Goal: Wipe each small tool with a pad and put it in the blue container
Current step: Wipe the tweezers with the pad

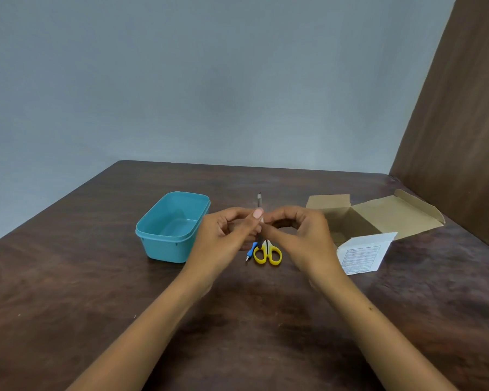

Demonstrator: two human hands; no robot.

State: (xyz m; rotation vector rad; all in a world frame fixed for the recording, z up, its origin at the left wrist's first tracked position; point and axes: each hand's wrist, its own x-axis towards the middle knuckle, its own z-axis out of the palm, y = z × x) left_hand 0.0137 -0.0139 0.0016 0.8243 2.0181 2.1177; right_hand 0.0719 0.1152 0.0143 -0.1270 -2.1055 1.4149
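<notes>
My left hand (226,235) pinches a thin metal tool (259,200) and holds it upright above the table, its flat tip pointing away from me. My right hand (297,235) meets it from the right, fingers curled with the fingertips pinching on the tool's shaft; any pad between them is hidden. The blue container (164,238) stands open just left of my left hand, and nothing shows inside it. Under my hands lie yellow-handled scissors (268,253) and a small blue-handled tool (251,251).
An open cardboard box (378,218) lies on the brown table at the right, with a white printed packet (364,253) leaning in front of it. A brown panel rises at the far right. A grey wall stands behind the table.
</notes>
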